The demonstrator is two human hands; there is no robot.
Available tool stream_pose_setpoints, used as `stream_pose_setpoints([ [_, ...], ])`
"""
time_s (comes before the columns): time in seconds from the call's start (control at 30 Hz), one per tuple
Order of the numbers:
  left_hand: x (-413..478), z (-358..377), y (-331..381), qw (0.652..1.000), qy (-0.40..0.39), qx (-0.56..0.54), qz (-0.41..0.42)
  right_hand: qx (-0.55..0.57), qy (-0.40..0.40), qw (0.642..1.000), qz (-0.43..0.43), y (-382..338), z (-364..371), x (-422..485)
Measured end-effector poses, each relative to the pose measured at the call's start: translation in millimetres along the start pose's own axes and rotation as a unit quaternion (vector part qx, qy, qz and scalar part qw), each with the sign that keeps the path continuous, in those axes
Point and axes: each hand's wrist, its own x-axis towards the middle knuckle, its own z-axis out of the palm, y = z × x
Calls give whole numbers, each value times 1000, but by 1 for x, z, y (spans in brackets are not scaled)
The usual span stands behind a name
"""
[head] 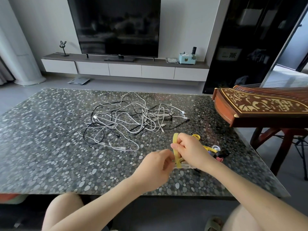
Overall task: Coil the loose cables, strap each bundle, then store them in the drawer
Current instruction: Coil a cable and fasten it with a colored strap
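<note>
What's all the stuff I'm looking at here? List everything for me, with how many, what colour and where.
Loose cables: a tangled pile, count unclear, white and black, middle of the table.
Yellow strap: one, being wrapped round a small white bundle, near the table's front right.
Spare straps: a small heap, yellow, white, black and pink, right of the hands.
Table: one, grey pebble pattern, in front of the person.
Television: one, black, on the wall cabinet.
Wall cabinet: one, white drawer fronts, under the television.
Rabbit-eared stand: one, black, cabinet's left end.
Tissue box: one, pale blue, cabinet's right end.
Scale: one, pale, on the floor.
Zither: one, reddish wood, far right.
Left hand: pinching the strap's lower end.
Right hand: gripping the strap and bundle.
</note>
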Motion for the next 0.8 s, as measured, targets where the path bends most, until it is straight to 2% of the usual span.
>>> stream_pose_setpoints([
  [0.13, -1, -2, 9, 991, 75, 62, 94, 5, -6, 1000, 11, -7, -7, 4],
  [0.3, 13, -8, 16, 987, 87, 100, 90, 12, -5, 1000, 13, -13, -16, 10],
  [0.53, 31, -20, 31, 987, -53, 143, 50, 7, 0, 999, 37, -11, -25, 12],
  [0.63, 38, -21, 35, 976, -119, 178, 46, 13, -28, 998, 50, -10, -26, 10],
  [0.8, 45, -15, 35, 947, -181, 257, 72, 55, -67, 990, 112, -2, -29, 11],
])
